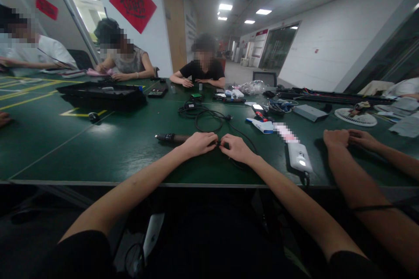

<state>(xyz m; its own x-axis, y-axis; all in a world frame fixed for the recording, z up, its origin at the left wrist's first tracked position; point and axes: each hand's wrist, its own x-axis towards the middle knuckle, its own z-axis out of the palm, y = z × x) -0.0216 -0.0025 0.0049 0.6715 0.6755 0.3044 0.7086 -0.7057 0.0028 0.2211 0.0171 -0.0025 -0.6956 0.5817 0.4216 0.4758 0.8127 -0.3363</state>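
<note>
A dark electric screwdriver (170, 138) lies on the green table, its tip pointing left. My left hand (201, 144) is closed around its rear end. Close to its right, my right hand (237, 148) is closed, fingertips pinching a small dark cable connector (218, 143) against that end. Whether the connector sits inside the screwdriver, I cannot tell. A black cable (206, 117) lies coiled beyond my hands, and a stretch of it curves around behind my right hand.
On the left stands a black tray (101, 96). A white power bank-like device (299, 157) and a blue-white packet (260, 125) lie to the right. A co-worker's hands (337, 138) rest at far right; other people sit opposite. A fan-like white disc (355, 115) lies farther right.
</note>
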